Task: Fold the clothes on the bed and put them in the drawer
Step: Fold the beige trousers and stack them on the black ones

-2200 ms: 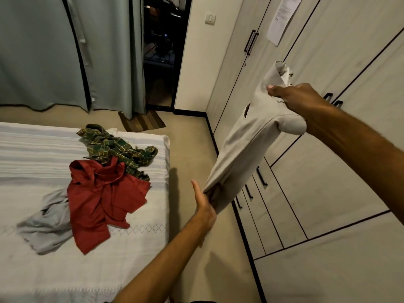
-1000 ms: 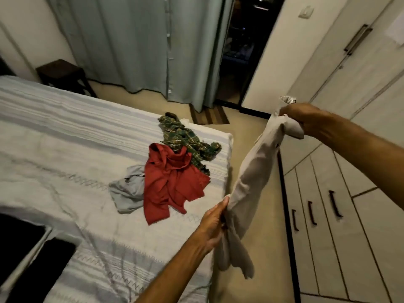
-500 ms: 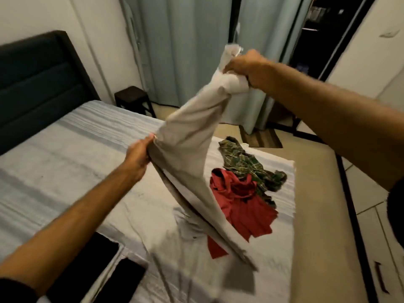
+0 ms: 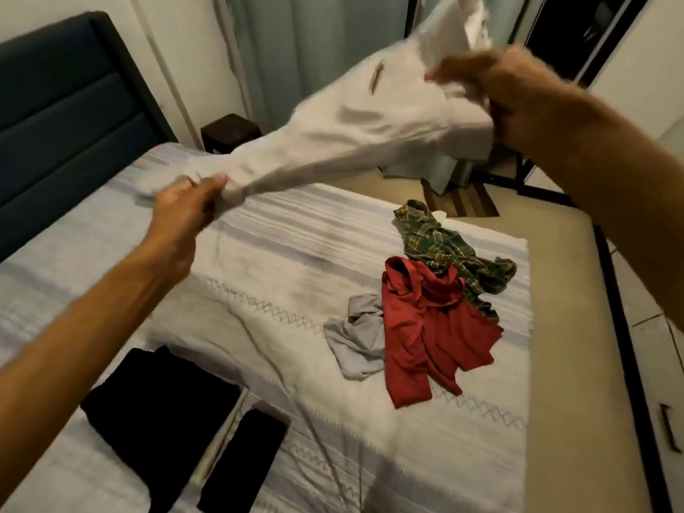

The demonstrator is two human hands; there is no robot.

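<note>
head view: the left hand grips one end of a pale beige cloth garment, fingers curled round the bunched fabric, low over the bed. the right hand grips the opposite end, fingers closed on gathered cloth, raised higher toward the curtain. the garment hangs stretched between both hands in the air above the white patterned bedspread; it is blurred, so its exact type cannot be told. on the bedspread, toward the foot corner, lie three unfolded items in one heap: a crumpled green plaid shirt, a red fabric garment touching it, and a grey cloth item partly under the red one. two flat black folded pieces lie near the lower edge. judgement: the beige garment is not yet folded, three items remain untouched, and a drawer front at the right edge appears closed, so most of the task remains.
</note>
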